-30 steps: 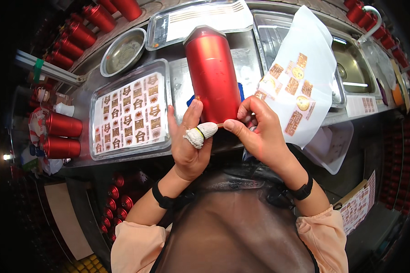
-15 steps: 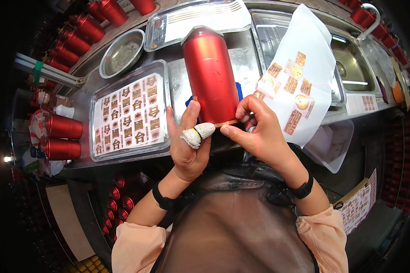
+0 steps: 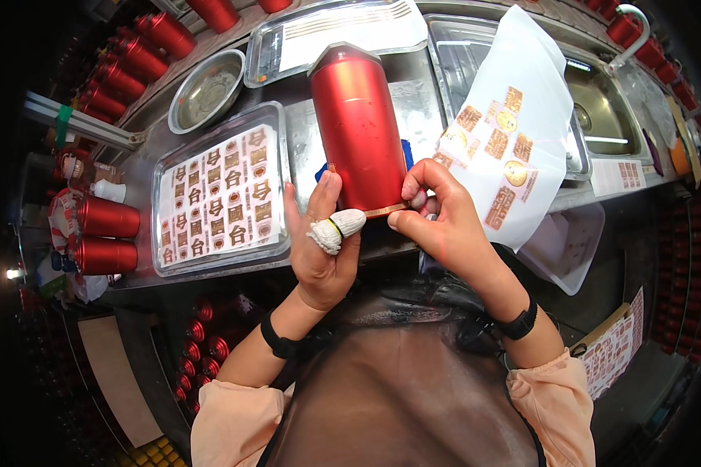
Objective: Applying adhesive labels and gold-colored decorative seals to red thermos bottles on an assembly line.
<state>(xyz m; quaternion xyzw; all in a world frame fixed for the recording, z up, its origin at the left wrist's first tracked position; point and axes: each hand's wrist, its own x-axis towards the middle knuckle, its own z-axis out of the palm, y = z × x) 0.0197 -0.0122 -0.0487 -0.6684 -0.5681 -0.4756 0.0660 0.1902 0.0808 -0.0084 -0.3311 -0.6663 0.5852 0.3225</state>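
A shiny red metal canister (image 3: 358, 132) lies on the bench with its near end toward me, a blue cloth (image 3: 406, 156) partly showing beneath it. A narrow gold strip (image 3: 383, 211) runs along its near rim. My left hand (image 3: 323, 237) steadies the canister's near left side; one finger, wrapped in white cloth with a yellow band, presses the rim by the strip. On the right of that rim, my right hand (image 3: 442, 214) is closed, its thumb at the strip's right end and its fingertips against the canister's side. What lies between those fingertips is partly hidden.
Left of the canister is a clear tray (image 3: 283, 167) holding a gold-printed decal sheet (image 3: 218, 198). A metal bowl (image 3: 206, 92) stands behind it. To the right lie a translucent decal sheet (image 3: 549, 93) and a sink (image 3: 600, 105). More red canisters (image 3: 109, 216) stand at the left.
My right thumb has slid slightly right and up along the canister's near rim. The left hand and the canister have barely shifted.
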